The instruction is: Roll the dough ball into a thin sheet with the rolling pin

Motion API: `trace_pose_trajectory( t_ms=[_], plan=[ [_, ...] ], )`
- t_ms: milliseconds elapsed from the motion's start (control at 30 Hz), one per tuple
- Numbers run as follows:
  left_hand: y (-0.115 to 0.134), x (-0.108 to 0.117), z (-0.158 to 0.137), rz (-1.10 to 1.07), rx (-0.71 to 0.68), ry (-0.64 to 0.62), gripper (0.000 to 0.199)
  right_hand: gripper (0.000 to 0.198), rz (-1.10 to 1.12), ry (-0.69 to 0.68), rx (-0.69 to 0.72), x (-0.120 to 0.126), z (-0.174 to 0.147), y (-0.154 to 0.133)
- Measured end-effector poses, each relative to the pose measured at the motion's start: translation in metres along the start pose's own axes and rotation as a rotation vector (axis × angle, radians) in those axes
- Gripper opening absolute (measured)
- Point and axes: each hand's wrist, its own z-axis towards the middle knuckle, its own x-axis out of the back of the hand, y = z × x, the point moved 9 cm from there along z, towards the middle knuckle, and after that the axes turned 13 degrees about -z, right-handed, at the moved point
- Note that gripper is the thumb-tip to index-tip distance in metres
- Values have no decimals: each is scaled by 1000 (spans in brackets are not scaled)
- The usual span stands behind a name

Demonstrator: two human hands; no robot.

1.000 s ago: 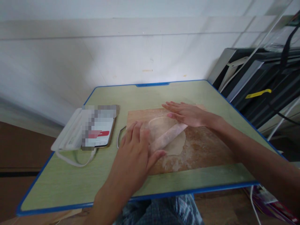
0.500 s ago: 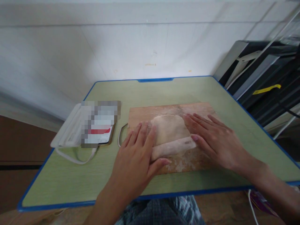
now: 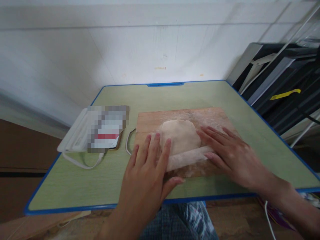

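Observation:
A flattened sheet of pale dough [image 3: 178,135] lies on a floury wooden board [image 3: 150,121]. Across its near edge rests a flour-whitened rolling pin [image 3: 186,158], slightly slanted. My left hand [image 3: 147,170] lies flat over the pin's left end, fingers stretched forward and thumb out to the right. Over the right end is my right hand [image 3: 230,151], its fingers extended and pointing up and left. Both ends of the pin are hidden under the hands.
The board sits on a green table [image 3: 75,186] with a blue rim. A metal handle [image 3: 128,141] projects from the board's left side. Further left are a blurred-out phone [image 3: 108,128] and a white case with a strap [image 3: 75,136]. Dark flat items [image 3: 282,76] lean at the right.
Both hands and the rolling pin have come a little nearer to me relative to the board, baring more of the dough. The view has shifted slightly.

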Motion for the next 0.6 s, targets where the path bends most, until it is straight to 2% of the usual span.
trace_pose_trajectory(
  t_ms=[200, 333, 433, 600],
  plan=[
    [-37, -7, 39, -156, 113, -142, 68, 59, 124, -169, 32, -22, 62, 23],
    [-51, -6, 51, -229, 132, -153, 66, 66, 209, -283, 18, -41, 88, 33],
    [-48, -10, 44, -218, 163, -168, 70, 66, 176, -245, 17, -39, 84, 32],
    [-23, -7, 19, -146, 106, -92, 83, 58, 20, -53, 40, -12, 41, 14]
  ],
)
